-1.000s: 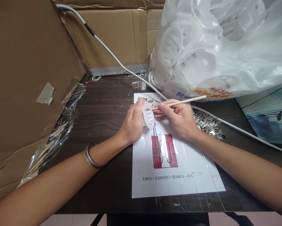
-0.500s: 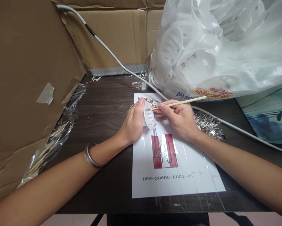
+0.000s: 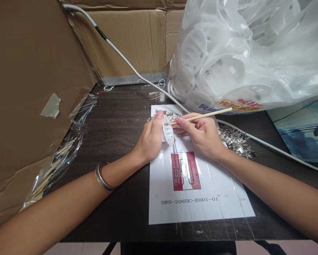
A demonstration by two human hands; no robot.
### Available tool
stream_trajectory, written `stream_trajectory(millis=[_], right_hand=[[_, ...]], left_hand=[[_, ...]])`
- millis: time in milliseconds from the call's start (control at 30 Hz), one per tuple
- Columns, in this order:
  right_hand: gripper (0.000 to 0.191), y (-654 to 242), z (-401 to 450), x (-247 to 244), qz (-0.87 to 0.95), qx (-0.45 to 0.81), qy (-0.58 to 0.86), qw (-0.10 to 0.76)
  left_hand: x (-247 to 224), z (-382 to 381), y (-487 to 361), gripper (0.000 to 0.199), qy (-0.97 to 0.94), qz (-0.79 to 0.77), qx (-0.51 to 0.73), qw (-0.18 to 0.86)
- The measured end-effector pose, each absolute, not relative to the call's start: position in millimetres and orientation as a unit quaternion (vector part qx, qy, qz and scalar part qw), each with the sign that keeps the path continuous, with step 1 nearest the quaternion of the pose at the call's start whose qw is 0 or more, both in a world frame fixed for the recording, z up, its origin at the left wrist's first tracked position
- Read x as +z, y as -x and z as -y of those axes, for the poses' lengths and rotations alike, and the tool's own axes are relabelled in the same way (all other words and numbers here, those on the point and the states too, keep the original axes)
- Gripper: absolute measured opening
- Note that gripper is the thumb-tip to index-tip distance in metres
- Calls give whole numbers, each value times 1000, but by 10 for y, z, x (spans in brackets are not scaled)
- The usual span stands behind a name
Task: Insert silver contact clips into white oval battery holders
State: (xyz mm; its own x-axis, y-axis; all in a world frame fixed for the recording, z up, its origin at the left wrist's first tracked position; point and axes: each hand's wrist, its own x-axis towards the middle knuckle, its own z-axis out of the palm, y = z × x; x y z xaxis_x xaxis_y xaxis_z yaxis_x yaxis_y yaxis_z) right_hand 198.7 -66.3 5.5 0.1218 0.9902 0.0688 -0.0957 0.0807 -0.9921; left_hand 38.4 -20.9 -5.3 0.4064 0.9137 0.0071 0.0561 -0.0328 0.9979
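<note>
My left hand (image 3: 151, 137) is closed round a white round plastic piece (image 3: 168, 134), its thumb on the upper edge and the slotted face turned to the right. Between the thumb and fingers of my right hand (image 3: 201, 132) is a thin wooden stick (image 3: 212, 113). The stick's left tip meets the slotted face near its top; what it touches there is too small to tell. Both hands are over a printed sheet (image 3: 190, 212) with a red and white diagram. Small metal parts (image 3: 169, 114) lie just behind my left hand.
A pile of shiny metal parts (image 3: 237, 141) lies right of my right hand. A large clear bag (image 3: 222, 46) of white discs stands behind. A white cable (image 3: 132, 67) crosses the dark table (image 3: 111, 120). Cardboard walls (image 3: 129, 42) rise at the back and left.
</note>
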Motion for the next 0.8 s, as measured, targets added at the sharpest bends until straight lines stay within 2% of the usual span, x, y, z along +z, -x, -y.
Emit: stream_trajectory(millis=[333, 600, 800], right_hand=[[37, -1979, 665, 78, 440, 490, 470, 587], [11, -1961, 663, 93, 430, 494, 479, 584], [15, -1947, 680, 50, 461, 469, 492, 570]], left_hand=[[-29, 221, -408, 64, -616, -402, 387, 556], [-63, 213, -385, 66, -634, -400, 371, 548], [-73, 191, -389, 63, -665, -405, 389, 493]])
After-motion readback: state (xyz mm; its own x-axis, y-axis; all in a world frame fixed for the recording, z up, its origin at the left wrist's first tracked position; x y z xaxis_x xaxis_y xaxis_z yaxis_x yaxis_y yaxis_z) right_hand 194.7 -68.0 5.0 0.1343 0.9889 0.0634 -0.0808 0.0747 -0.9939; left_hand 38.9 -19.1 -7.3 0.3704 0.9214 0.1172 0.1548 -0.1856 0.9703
